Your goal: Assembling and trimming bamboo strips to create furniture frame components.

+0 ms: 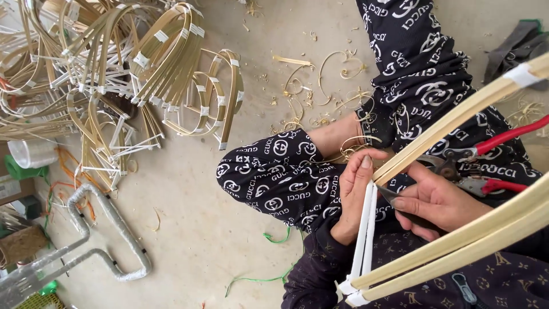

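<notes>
Concrete floor [189, 189] strewn with shavings; left hand [353, 197] grips the light, springy bamboo frame [457, 114] at its taped corner, right hand [437, 200] clasps red-handled shears [486, 151].

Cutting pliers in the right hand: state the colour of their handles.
Red, on the metal cutting pliers in the right hand; head view.

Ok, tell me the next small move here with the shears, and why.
Probably close the red-handled shears on the white strip. The right hand holds their blades right against the strip, beside the corner of the bamboo frame, while the left hand pinches that strip and steadies it for a cut.
</notes>
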